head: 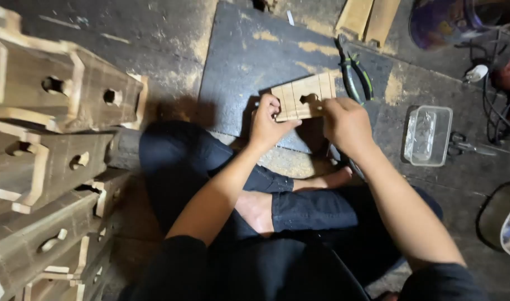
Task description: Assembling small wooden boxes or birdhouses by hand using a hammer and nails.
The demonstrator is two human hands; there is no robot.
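A small flat wooden piece (300, 99) with grooves and a shaped cut-out is held between both hands over a dark board (243, 61) on the floor. My left hand (269, 124) grips its left end, thumb on top. My right hand (347, 124) grips its right end. The person sits cross-legged in dark trousers, a bare foot showing below the hands.
Stacked wooden box-like pieces with holes (48, 145) fill the left. Green-handled pliers (355, 75) lie just beyond the right hand. A clear plastic container (429, 135) and scissors (469, 146) lie at right, with cables, a power tool (508, 83) and wood strips (369, 19) farther back.
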